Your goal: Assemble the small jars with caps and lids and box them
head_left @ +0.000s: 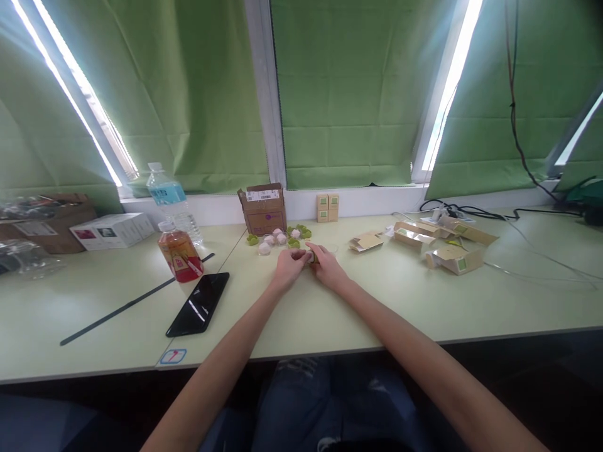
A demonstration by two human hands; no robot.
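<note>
Over the middle of the table, my left hand (288,269) and my right hand (328,270) meet with fingertips closed around a small box (312,257), mostly hidden by the fingers. Just beyond them lie several pale pink-white round pieces (269,240) and several small green pieces (294,242), too small to name. An open brown cardboard box (264,211) stands behind these. Small kraft boxes with green labels (328,208) are stacked against the wall.
Opened kraft cartons (456,258) lie to the right, near black cables (485,212). On the left are a black phone (198,304), a red drink bottle (180,254), a clear water bottle (172,204), a dark strip (117,311) and a white box (113,231).
</note>
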